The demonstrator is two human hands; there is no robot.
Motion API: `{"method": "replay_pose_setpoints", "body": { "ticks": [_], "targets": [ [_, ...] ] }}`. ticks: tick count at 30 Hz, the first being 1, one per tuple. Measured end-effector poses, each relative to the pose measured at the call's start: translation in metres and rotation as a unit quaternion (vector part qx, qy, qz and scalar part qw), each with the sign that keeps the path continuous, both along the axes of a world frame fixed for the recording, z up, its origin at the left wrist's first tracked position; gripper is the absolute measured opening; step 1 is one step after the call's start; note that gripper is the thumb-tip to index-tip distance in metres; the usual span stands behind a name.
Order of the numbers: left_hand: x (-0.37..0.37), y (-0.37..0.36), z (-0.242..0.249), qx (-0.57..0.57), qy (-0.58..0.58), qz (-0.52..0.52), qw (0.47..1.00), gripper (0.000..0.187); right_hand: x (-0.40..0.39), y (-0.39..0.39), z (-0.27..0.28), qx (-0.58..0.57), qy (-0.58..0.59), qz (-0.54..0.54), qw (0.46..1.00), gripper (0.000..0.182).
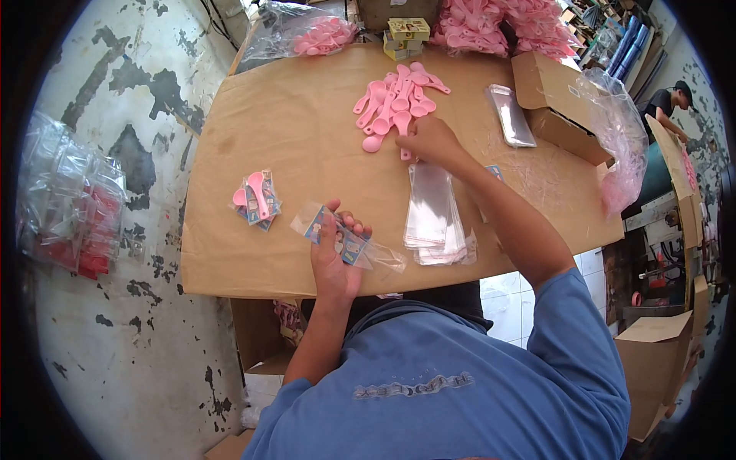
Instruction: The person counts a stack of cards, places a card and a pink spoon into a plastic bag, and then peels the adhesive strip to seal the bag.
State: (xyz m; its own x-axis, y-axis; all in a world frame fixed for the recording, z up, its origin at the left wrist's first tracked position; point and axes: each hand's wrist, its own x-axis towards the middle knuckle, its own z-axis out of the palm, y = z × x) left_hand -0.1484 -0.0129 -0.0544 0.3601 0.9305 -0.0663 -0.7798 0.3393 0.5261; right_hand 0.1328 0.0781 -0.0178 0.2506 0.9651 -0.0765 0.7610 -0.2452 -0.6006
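My left hand (331, 261) is closed around a clear plastic bag (383, 257) with a blue printed card (353, 248) inside it. At the near edge of the heap of pink spoons (380, 101), my right hand (431, 141) pinches one pink spoon (402, 121), whose handle points toward me. A stack of clear bags (431, 207) lies just below the right hand. Left of my left hand, a few packed cards (267, 195) are piled up with pink measuring spoons (257, 192) on top.
Bags of pink spoons (471, 27) and small yellow boxes (408, 31) stand along the back. To the right are a packet of clear sleeves (511, 116) and an open cardboard box (563, 103). Another person (665, 107) is at the far right. Plastic bags (69, 192) hang on the left wall.
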Motion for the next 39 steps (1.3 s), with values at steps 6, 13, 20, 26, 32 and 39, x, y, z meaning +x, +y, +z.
{"method": "replay_pose_setpoints", "body": {
  "ticks": [6, 13, 20, 26, 32, 39],
  "targets": [
    [-0.009, 0.022, 0.001, 0.003, -0.039, 0.035, 0.999, 0.036, 0.018, -0.029, 0.016, 0.076, 0.356, 0.029, 0.931, 0.020],
    [-0.025, 0.050, 0.010, 0.014, -0.107, 0.117, 0.987, 0.035, -0.062, -0.159, 0.044, -0.049, 0.426, 0.095, 0.898, 0.026],
    [0.001, 0.040, 0.018, 0.037, -0.057, 0.094, 0.993, 0.041, -0.080, -0.178, 0.024, -0.061, 0.412, 0.100, 0.903, 0.038],
    [0.025, 0.020, 0.017, 0.029, -0.025, 0.029, 0.999, 0.047, -0.091, -0.172, 0.021, 0.051, 0.514, 0.073, 0.853, 0.030],
    [0.033, 0.010, 0.001, -0.026, -0.086, -0.034, 0.995, 0.045, -0.088, -0.168, -0.007, 0.098, 0.429, 0.030, 0.897, 0.027],
    [0.039, -0.007, 0.010, -0.070, -0.090, -0.089, 0.990, 0.040, -0.097, -0.172, -0.010, 0.157, 0.357, -0.005, 0.921, 0.037]
  ]
}}
